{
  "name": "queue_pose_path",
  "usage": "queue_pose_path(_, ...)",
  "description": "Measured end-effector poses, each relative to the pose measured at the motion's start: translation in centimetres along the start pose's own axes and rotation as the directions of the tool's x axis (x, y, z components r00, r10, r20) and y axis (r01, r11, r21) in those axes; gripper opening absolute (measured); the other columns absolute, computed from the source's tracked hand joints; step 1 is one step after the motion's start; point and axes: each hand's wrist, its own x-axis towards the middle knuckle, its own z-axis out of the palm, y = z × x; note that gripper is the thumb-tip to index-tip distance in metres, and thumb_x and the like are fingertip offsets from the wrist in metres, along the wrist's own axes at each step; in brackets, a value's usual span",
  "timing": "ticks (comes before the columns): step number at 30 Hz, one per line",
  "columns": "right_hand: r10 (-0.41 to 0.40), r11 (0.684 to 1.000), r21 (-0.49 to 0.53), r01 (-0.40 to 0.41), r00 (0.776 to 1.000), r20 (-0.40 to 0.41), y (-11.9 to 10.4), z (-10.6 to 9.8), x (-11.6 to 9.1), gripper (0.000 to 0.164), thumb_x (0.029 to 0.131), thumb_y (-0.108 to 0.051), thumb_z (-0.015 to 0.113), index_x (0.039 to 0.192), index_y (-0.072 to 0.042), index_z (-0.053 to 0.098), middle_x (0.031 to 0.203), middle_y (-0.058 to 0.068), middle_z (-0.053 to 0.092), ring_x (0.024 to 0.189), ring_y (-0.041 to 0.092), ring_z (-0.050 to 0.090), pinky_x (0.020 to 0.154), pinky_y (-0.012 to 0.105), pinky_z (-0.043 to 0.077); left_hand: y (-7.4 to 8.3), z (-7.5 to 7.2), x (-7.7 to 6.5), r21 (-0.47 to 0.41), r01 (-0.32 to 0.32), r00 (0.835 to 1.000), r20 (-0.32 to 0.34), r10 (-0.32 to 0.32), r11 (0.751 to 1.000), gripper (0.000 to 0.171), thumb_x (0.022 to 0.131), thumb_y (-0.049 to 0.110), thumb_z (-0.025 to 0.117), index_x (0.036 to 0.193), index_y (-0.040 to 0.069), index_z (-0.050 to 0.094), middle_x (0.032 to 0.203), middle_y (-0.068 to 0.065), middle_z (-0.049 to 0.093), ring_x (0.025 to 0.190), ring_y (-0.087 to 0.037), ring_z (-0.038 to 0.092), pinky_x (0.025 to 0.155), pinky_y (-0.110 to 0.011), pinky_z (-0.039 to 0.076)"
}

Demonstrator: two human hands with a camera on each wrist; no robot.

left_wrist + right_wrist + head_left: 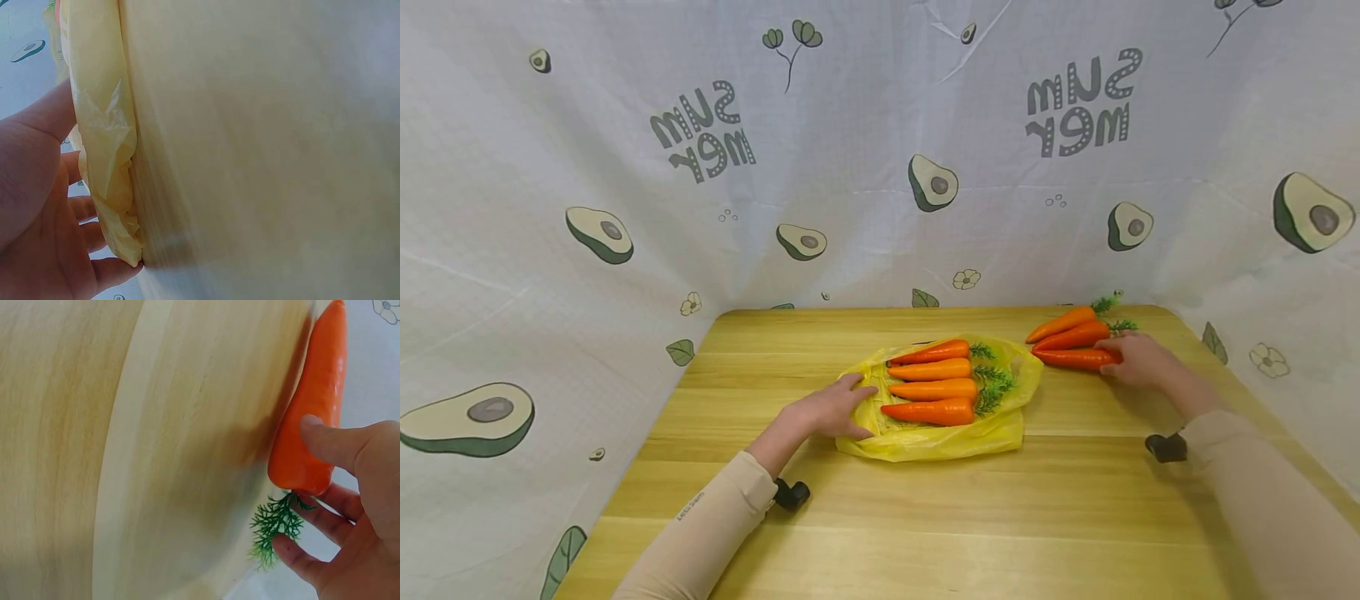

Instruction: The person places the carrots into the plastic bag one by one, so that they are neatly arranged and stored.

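Observation:
A yellow plastic bag (910, 448) lies spread on the table, with several orange carrots (934, 390) side by side on it, their green tops to the right. My left hand (835, 407) is at the bag's left edge with its fingers spread. In the left wrist view, fingertips touch the folded edge of the bag (103, 112). At the right, my right hand (1138, 360) pinches the thick end of a carrot (1071, 358). The right wrist view shows the thumb (322, 434) on this carrot (312, 406), with fingers behind it and by its leafy top (278, 525).
Two more carrots (1063, 323) lie just behind the held one, near the table's back right. The wooden table (880, 533) ends at a white curtain (865, 125) printed with avocados. A small black device (792, 495) sits at each wrist.

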Motion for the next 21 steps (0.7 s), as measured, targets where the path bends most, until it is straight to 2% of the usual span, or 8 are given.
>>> queue_pose_path(3, -0.003, 1.000, 0.007, 0.003, 1.000, -0.001, -0.1, -0.2, -0.1, 0.047, 0.089, -0.016, 0.071, 0.125, 0.013, 0.061, 0.123, 0.043, 0.056, 0.112, 0.061, 0.052, 0.096, 0.070, 0.041, 0.0, 0.0, 0.0, -0.001, -0.003, 1.000, -0.001, 0.003, 1.000, 0.081, 0.091, 0.050, 0.071, 0.158, 0.020, 0.036, 0.167, -0.016, 0.018, 0.150, -0.037, 0.029, 0.118, -0.050, 0.034)
queue_pose_path(9, -0.014, 1.000, 0.011, 0.014, 1.000, -0.024, -0.3, -0.8, 0.0, 0.044, 0.089, -0.016, 0.071, 0.124, 0.010, 0.064, 0.112, 0.037, 0.061, 0.096, 0.048, 0.059, 0.084, 0.062, 0.047, -0.1, 0.1, 0.0, 0.005, -0.002, 1.000, -0.005, 0.002, 1.000, 0.081, 0.091, 0.050, 0.071, 0.158, 0.020, 0.036, 0.166, -0.016, 0.019, 0.151, -0.037, 0.028, 0.118, -0.050, 0.033)
queue_pose_path(16, -0.010, 1.000, 0.020, 0.011, 0.999, -0.036, -1.3, -1.6, 0.1, 0.049, 0.090, -0.016, 0.071, 0.129, 0.010, 0.061, 0.127, 0.045, 0.052, 0.116, 0.064, 0.048, 0.097, 0.073, 0.039, -0.1, 0.1, 0.0, 0.006, 0.001, 1.000, 0.000, -0.001, 1.000, 0.081, 0.091, 0.050, 0.071, 0.158, 0.020, 0.036, 0.166, -0.016, 0.019, 0.151, -0.036, 0.027, 0.118, -0.050, 0.033)
queue_pose_path(21, -0.022, 1.000, 0.008, 0.022, 0.999, -0.040, -2.4, -2.6, 0.2, 0.053, 0.091, -0.018, 0.072, 0.132, 0.011, 0.058, 0.126, 0.045, 0.052, 0.113, 0.061, 0.051, 0.097, 0.072, 0.040, 0.0, 0.1, 0.0, 0.008, 0.007, 1.000, 0.001, -0.007, 1.000, 0.081, 0.091, 0.050, 0.071, 0.158, 0.021, 0.036, 0.167, -0.015, 0.019, 0.151, -0.036, 0.027, 0.119, -0.050, 0.033)
